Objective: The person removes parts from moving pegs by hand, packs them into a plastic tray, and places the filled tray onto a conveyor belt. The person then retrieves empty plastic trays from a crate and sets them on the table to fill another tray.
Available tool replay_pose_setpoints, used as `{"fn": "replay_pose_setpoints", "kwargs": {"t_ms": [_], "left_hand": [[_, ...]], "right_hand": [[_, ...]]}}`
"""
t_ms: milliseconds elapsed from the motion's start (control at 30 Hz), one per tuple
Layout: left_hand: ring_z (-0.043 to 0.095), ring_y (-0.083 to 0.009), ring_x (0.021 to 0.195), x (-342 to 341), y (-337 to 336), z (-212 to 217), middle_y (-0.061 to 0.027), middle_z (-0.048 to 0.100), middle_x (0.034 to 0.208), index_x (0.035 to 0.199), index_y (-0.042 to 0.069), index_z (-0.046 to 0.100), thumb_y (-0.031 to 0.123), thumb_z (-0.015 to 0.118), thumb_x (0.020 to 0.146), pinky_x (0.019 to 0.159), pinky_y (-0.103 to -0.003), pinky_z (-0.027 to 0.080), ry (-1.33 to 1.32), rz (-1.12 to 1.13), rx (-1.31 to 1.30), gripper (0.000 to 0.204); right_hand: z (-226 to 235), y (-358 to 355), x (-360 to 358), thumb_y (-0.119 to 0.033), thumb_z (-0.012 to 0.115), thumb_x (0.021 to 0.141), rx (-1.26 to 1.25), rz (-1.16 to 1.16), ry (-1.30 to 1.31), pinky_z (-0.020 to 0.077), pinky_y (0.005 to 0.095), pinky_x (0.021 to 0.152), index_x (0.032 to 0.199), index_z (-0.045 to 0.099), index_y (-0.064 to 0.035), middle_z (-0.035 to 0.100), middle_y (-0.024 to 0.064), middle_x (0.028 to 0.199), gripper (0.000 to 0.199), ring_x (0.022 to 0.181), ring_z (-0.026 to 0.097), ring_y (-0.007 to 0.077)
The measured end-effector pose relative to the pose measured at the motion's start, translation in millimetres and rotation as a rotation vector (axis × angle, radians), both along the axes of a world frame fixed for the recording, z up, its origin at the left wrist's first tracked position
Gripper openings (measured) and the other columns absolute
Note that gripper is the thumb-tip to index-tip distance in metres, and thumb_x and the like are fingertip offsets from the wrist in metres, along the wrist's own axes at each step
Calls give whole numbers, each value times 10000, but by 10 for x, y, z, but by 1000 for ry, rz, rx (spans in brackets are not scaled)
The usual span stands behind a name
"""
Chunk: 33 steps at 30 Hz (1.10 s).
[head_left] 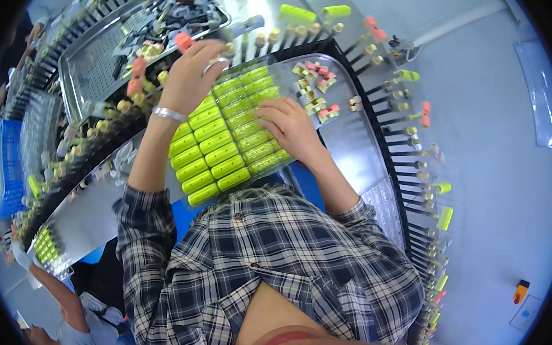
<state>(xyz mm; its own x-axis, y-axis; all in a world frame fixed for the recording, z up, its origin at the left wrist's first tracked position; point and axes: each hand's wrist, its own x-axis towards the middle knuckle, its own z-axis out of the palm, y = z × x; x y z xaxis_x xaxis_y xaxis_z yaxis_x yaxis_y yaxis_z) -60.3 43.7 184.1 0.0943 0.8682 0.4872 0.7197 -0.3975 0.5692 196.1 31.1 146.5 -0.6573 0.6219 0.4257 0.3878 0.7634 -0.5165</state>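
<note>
Head view, looking down over a plaid shirt.

Clear tray of yellow-green caps sits at centre, rows packed side by side, tilted toward the person; presumably so the rows are easy to reach and count.

Left hand, at 11 o'clock from the tray centre, is raised over the tray's far corner. Fingers curled narrow; a pink piece sits at the fingertips, but whether it is pinched I cannot tell. Silver bracelet on the wrist.

Right hand, at 2 o'clock, lies flat on the caps, fingers bent and close together, gripping nothing; it looks to be steadying the tray.

Small pink and yellow parts lie on the metal table just beyond the right hand. A black rack of pegs curves around from 12 to 4 o'clock, some pegs capped. A mesh metal tray of mixed parts at 10 o'clock.
</note>
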Motion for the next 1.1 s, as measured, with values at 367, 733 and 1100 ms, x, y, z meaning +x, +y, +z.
{"fn": "replay_pose_setpoints", "kwargs": {"t_ms": [367,733,1100], "left_hand": [[581,-326,1119,116,1459,-264,-143,630,1176,1232,72,562,330,675,843,947,-409,468,499,-67,-282,480],[615,-286,996,-239,354,-258,-74,654,997,1063,109,611,170,742,750,826,-399,509,492,209,38,344],[620,-278,979,-5,-197,-36,-88,659,1006,1137,113,622,169,734,792,818,-373,517,390,253,247,367]], "right_hand": [[-112,113,450,-94,677,814,23,-259,-21,476,381,886,987,665,-57,660,90,1073,177,1010,603,288],[125,1459,-306,-568,493,926,-273,-262,-65,482,415,900,1284,495,20,636,250,1153,688,1068,622,388],[529,1704,-826,-224,642,786,115,1,-649,517,481,723,901,632,-14,673,220,838,240,836,658,392]]}}
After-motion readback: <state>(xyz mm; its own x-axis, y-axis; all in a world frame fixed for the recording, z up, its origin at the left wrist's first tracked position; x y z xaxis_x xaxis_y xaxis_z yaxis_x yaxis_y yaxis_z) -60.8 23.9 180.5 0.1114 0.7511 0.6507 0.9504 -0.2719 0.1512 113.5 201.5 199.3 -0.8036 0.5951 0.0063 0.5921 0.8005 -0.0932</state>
